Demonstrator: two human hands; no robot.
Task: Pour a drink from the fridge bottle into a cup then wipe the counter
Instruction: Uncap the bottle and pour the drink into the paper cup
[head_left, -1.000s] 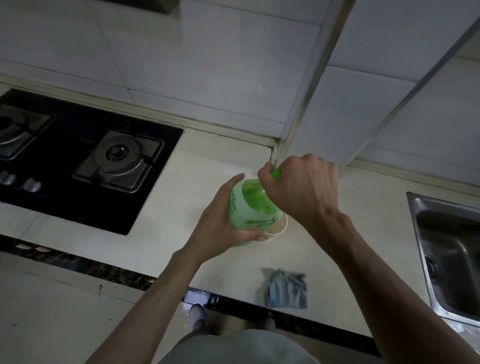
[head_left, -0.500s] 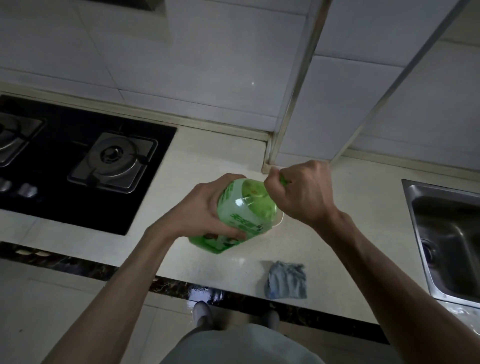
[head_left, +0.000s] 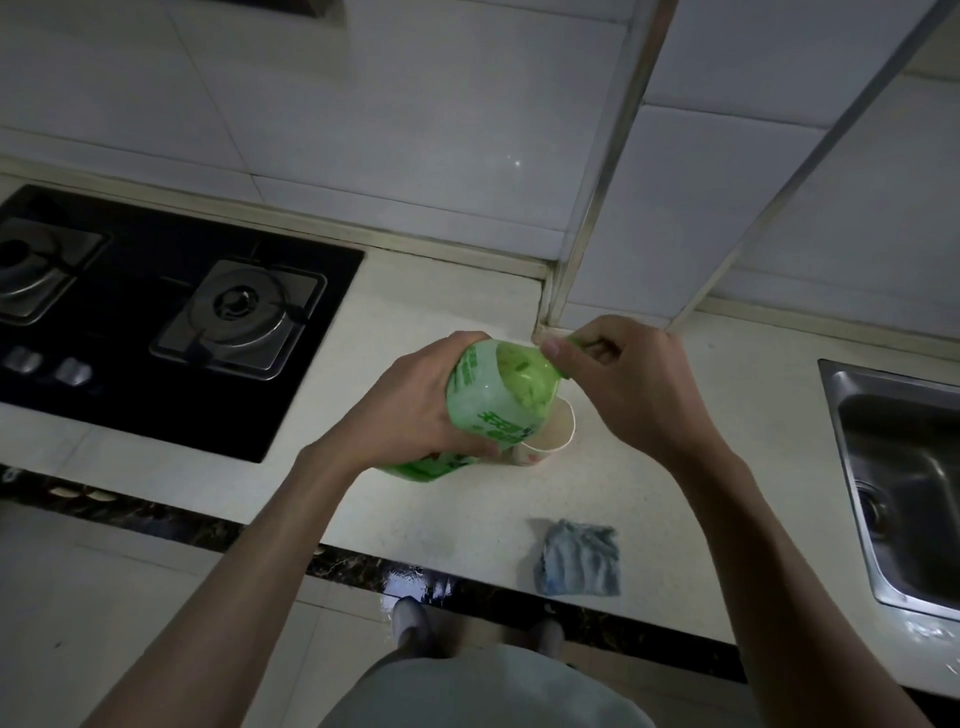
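- You are in the pouring step: your left hand (head_left: 415, 410) is wrapped tight around the green bottle (head_left: 493, 402), tilted with its neck over the cup (head_left: 550, 434).
- Your right hand (head_left: 623, 384) is closed at the bottle's neck; whether it pinches the cap or the neck, you cannot tell.
- No stream shows in the cup.
- Next, judge the tilt gently, keeping the mouth above the cup.
- The cloth (head_left: 579, 558) lies near the cup, toward you, untouched.

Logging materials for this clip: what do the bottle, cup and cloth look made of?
Bottle: seemingly thin translucent green plastic, glossy, with a printed label. Cup: probably paper, matte pale wall with thin rim. Cloth: soft grey-blue fabric, crumpled and fuzzy, possibly microfibre.
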